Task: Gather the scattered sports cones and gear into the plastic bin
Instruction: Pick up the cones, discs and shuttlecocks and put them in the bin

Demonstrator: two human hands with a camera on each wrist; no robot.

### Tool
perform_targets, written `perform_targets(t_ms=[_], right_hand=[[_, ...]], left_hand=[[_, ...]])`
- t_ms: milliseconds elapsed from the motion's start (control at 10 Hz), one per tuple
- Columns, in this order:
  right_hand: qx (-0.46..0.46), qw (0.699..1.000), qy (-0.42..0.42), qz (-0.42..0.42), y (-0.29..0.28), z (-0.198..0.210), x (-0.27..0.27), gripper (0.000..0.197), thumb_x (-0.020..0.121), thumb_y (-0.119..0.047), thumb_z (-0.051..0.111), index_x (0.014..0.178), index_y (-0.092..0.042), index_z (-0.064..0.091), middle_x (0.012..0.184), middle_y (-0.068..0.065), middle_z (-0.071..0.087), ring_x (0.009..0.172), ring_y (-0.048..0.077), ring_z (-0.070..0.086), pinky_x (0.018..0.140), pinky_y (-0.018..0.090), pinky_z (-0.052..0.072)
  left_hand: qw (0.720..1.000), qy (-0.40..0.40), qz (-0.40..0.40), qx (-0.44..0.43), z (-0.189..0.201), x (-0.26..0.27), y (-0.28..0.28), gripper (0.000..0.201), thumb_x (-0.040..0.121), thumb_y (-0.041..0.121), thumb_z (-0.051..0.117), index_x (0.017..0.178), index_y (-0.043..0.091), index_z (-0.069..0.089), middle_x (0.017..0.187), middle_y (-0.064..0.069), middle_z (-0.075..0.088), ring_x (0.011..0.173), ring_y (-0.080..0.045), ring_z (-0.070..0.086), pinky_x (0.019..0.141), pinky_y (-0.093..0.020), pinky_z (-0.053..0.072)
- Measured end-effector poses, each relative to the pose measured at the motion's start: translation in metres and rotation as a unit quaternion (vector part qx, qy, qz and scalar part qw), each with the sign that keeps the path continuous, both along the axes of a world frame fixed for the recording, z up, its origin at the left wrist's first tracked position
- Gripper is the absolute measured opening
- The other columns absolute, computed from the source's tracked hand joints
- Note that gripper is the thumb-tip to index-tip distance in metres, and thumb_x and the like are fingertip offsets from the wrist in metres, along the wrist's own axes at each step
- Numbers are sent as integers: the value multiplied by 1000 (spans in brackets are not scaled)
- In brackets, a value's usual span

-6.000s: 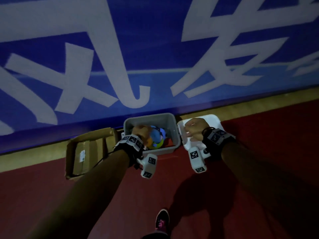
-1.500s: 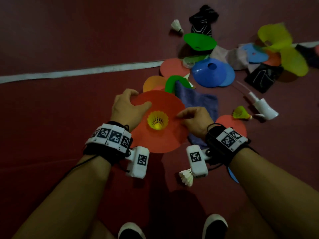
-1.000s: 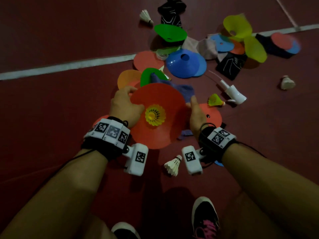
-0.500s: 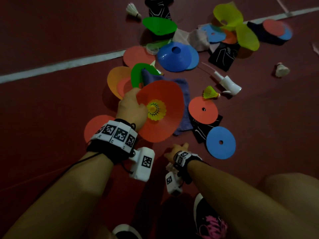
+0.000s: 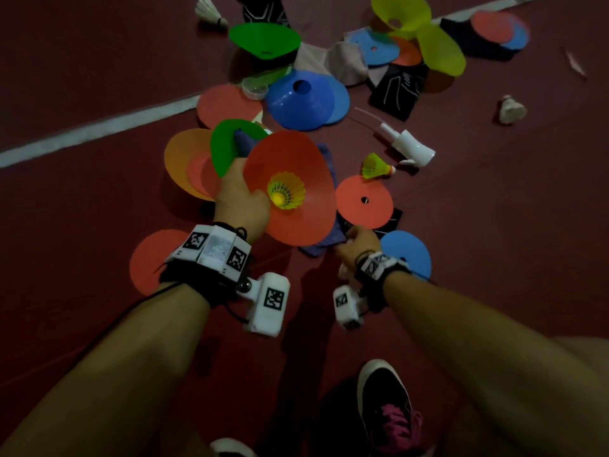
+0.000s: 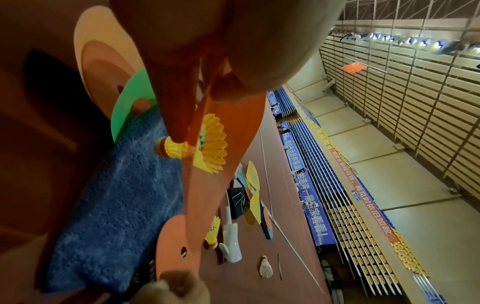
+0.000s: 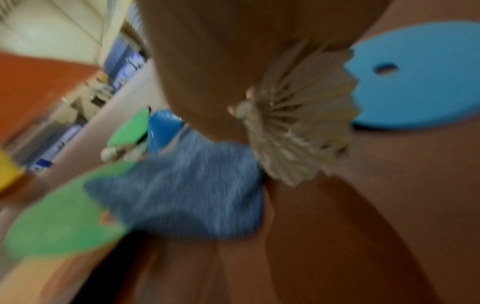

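Observation:
My left hand (image 5: 242, 199) grips the rim of a red disc cone (image 5: 296, 179), lifted and tilted. A yellow shuttlecock (image 5: 286, 194) sits wedged in the cone's centre hole, and shows the same in the left wrist view (image 6: 205, 148). My right hand (image 5: 357, 242) holds a white shuttlecock (image 7: 298, 131) against the palm. It hovers at the near corner of a blue towel (image 5: 324, 245); whether its fingers touch the towel I cannot tell. The right wrist view is blurred. No plastic bin is in view.
Scattered on the red floor: flat red disc (image 5: 364, 201), blue disc (image 5: 407, 252), blue cone (image 5: 303, 97), green cone (image 5: 263, 37), yellow cones (image 5: 441, 51), white spray nozzle (image 5: 408, 148), yellow shuttlecock (image 5: 375, 166), white shuttlecock (image 5: 510, 110), black sleeves (image 5: 397, 87). My shoe (image 5: 385, 400) is below.
My right hand let go of the red cone, dropped to the floor by my foot, took the white shuttlecock and moved forward to the towel. The left hand keeps the cone.

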State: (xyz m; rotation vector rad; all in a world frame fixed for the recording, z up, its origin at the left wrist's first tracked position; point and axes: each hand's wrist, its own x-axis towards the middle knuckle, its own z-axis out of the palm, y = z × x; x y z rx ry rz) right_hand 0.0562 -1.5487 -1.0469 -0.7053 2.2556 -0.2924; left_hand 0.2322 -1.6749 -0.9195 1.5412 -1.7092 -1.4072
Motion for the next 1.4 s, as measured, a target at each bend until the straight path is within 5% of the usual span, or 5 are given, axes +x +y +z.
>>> perform_targets(t_ms=[300,500,700,900,1400], right_hand=[[-16,994,90,52,-61,17,-76,59,88,-14,58,144,-21,40,155,18,20,125,42,46,100,43,45],[179,950,142,212,-79,22,-84,66,94,-40,54,150,-16,29,160,19,7,146,44,-3,105,75,17],[167,954,-58,241,-97,23,-89,22,74,0,73,93,-8,69,114,25,63,96,30,63,83,37,53],[24,978,141,149,-100,-16,-107,59,81,-12,68,135,-18,46,148,13,34,126,35,48,99,42,46],[-393,914,88,40,-65,313,-23,32,70,-12,66,101,-5,69,104,12,69,98,32,63,84,35,51]], left_hand=[[995,63,77,33,-12,-56,9,47,78,-5,49,119,17,59,102,2,63,95,-16,60,83,-22,45],[989,97,103,39,-6,-64,8,40,72,2,55,101,28,59,86,12,65,78,-8,62,77,-25,50],[991,69,102,55,-9,-42,7,41,78,-4,52,97,32,59,83,12,63,72,-4,59,66,-17,50],[991,70,103,41,3,-27,2,46,83,-8,49,102,34,54,83,16,59,56,18,54,56,0,42],[972,58,117,195,244,-17,14,67,75,-16,34,118,26,62,77,-3,61,62,-22,55,65,-40,51]])
